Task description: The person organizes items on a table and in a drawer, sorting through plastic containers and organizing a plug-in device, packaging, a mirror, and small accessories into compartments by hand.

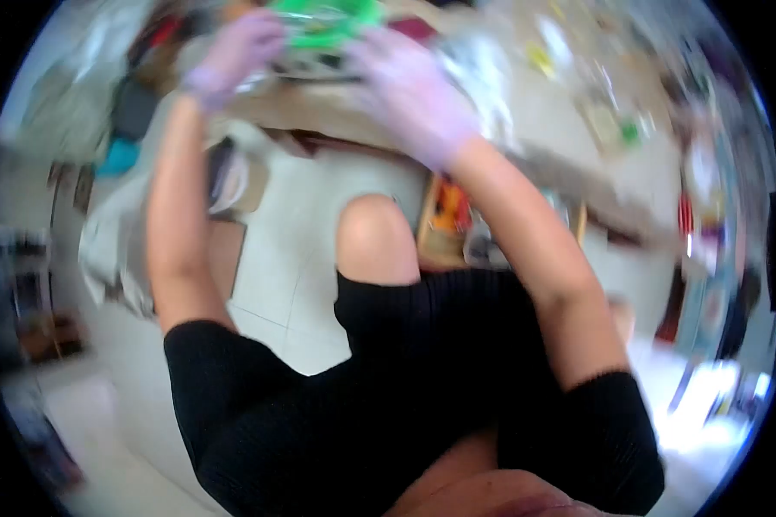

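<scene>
Both hands wear thin purple gloves and reach to the top of the view, over a beige-covered table (560, 129). My left hand (237, 53) is beside the left edge of a bright green tray-like object (328, 24), its fingers blurred. At the right edge of the green object is my right hand (409, 90), the fingertips smeared by motion. Something small and pale, perhaps clear plastic, lies in the green object. Whether either hand grips it cannot be made out.
Crumpled clear plastic (483, 73) lies right of my right hand. Farther right is a small green item (631, 131). Under the table edge stands a wooden box (440, 252) with orange items (451, 207). A teal object (122, 158) is at the left.
</scene>
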### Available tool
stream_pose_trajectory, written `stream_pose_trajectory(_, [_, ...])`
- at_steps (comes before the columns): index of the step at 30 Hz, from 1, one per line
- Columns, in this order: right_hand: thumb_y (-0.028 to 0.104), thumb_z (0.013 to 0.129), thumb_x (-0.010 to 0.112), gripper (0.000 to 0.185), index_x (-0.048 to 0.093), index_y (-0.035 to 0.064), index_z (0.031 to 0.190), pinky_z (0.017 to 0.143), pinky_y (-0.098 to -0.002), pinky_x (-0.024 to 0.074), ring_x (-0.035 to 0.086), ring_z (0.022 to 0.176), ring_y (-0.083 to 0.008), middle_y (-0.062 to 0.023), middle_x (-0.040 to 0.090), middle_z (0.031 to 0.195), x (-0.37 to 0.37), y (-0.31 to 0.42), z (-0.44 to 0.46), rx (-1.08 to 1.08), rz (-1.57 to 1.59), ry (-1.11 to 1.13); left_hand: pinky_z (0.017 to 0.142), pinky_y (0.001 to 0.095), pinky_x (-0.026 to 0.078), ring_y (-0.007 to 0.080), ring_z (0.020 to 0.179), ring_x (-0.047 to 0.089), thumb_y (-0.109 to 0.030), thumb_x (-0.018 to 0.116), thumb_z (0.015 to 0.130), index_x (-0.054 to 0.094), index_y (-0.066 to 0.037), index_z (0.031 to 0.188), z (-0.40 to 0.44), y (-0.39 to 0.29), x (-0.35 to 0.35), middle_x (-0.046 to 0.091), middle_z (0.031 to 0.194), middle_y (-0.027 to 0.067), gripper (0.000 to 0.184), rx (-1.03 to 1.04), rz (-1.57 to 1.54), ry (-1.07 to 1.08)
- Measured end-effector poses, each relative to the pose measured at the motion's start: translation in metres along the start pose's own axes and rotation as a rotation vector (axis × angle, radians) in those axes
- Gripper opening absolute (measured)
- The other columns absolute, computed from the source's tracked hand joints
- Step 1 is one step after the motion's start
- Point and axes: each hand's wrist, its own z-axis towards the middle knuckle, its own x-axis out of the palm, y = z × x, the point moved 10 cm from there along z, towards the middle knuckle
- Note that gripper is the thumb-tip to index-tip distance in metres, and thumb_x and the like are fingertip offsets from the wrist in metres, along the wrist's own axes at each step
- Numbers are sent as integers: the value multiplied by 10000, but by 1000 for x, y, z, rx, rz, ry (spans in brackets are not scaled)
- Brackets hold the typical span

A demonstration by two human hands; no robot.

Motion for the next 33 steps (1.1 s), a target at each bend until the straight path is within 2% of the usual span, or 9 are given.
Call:
stream_pose_trajectory(8, [169, 824, 581, 449, 608, 90, 1265, 997, -484, 403, 526, 1219, -306, -110, 576, 1284, 50, 5, -9, 187, -234, -271, 823, 291, 467, 198, 894, 585, -72, 598, 952, 629, 22, 1031, -23, 7, -19, 610, 976, 93, 126, -60, 111, -238])
stream_pose_trajectory(11, [190, 788, 640, 507, 593, 91, 1283, 952, -467, 453, 555, 1184, -341, -133, 576, 1292, 37, 12, -10, 149, 46, -220, 787, 279, 466, 166, 856, 571, -104, 599, 970, 632, 12, 1033, -37, 27, -29, 610, 954, 71, 137, -112, 86, -266])
stream_pose_trajectory(15, [299, 901, 566, 382, 643, 25, 1155, 895, -458, 498, 633, 995, -349, -173, 669, 1041, -15, -6, -103, 350, 559, 376, 792, 268, 466, 140, 871, 580, -150, 616, 971, 667, -29, 1109, -34, 16, -18, 658, 1047, 56, 191, -113, 105, -256])
stream_pose_trajectory(17, [202, 935, 535, 265, 667, 56, 1114, 852, -416, 521, 628, 956, -349, -135, 658, 1057, -32, -33, -186, 139, 374, 540, 808, 239, 469, 105, 900, 580, -154, 640, 969, 659, -26, 1170, -36, 4, -20, 661, 1052, 32, 239, -26, 146, -324])
stream_pose_trajectory(21, [257, 913, 603, 285, 686, 68, 1109, 805, -414, 544, 678, 939, -342, -191, 681, 1087, -27, -146, -416, 893, -90, 1321, 848, 273, 495, 128, 946, 626, -165, 662, 951, 688, -41, 1130, -56, -79, -31, 692, 1105, 41, 219, 55, 397, -615])
stream_pose_trajectory(23, [315, 910, 621, 320, 690, 66, 1099, 810, -424, 543, 684, 940, -344, -200, 691, 1084, -21, -152, -466, 934, -82, 1349, 848, 294, 508, 133, 924, 648, -167, 668, 944, 708, -57, 1073, -68, -82, -14, 707, 1052, 40, 174, -40, -75, -675])
stream_pose_trajectory(24, [363, 898, 646, 380, 692, 48, 1105, 830, -425, 534, 670, 972, -367, -212, 687, 1098, -17, -146, -477, 968, 6, 1253, 821, 287, 514, 119, 859, 643, -161, 665, 944, 715, -65, 1033, -62, -125, 36, 707, 976, 33, 140, -143, -367, -535])
stream_pose_trajectory(28, [436, 890, 663, 469, 691, 41, 1141, 887, -426, 508, 642, 1043, -395, -233, 679, 1117, -17, -143, -468, 941, 46, 1020, 819, 404, 523, 287, 855, 665, -263, 587, 956, 678, -66, 1073, -52, -214, 234, 695, 943, 117, 246, -18, -207, 425])
stream_pose_trajectory(33, [407, 890, 662, 442, 693, 37, 1130, 904, -428, 499, 641, 1053, -390, -213, 688, 1105, -21, -135, -457, 945, 10, 1048, 850, 426, 520, 342, 952, 674, -266, 498, 929, 674, -63, 1128, -99, -238, 404, 711, 1031, 167, 334, 117, 107, 1023])
